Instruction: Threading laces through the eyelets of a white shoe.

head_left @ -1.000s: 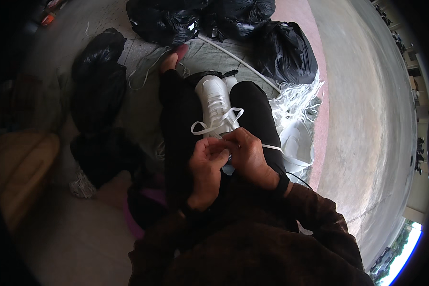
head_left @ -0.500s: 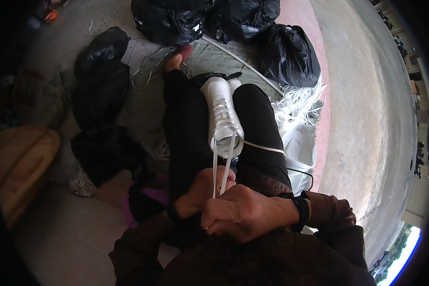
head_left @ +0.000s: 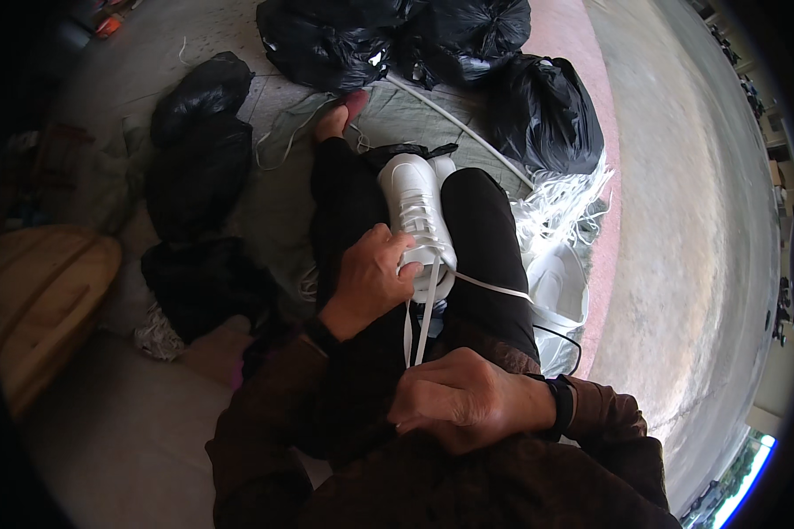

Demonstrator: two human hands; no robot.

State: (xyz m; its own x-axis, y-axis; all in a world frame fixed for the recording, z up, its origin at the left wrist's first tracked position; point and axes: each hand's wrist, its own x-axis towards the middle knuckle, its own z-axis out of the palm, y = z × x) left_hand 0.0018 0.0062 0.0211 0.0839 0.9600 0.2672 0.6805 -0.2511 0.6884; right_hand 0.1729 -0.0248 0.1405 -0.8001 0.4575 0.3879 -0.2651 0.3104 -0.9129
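A white lace-up sneaker [head_left: 410, 189] lies between my thighs with its toe pointing away from me. My left hand [head_left: 375, 275] grips its near left edge, index finger and thumb bent around the collar by the top eyelets. Two white shoelace [head_left: 428, 322] ends run taut from the top of the shoe toward me. My right hand [head_left: 450, 401] is closed in a fist around them, close to my body. Another white shoe [head_left: 447, 165] shows partly behind the first. A white cord [head_left: 494, 286] crosses my right thigh.
Black plastic bags [head_left: 551, 115] stand at the far side and more sit at the left. A bunch of white laces [head_left: 560, 207] and a clear bag with white shoes [head_left: 558, 286] lie to my right. A pale pole [head_left: 459, 123] lies ahead; a wooden board [head_left: 53, 304] is at left.
My left hand has moved forward from beside my right fist to the shoe's collar. My right hand stays closed on the laces. The view has shifted slightly.
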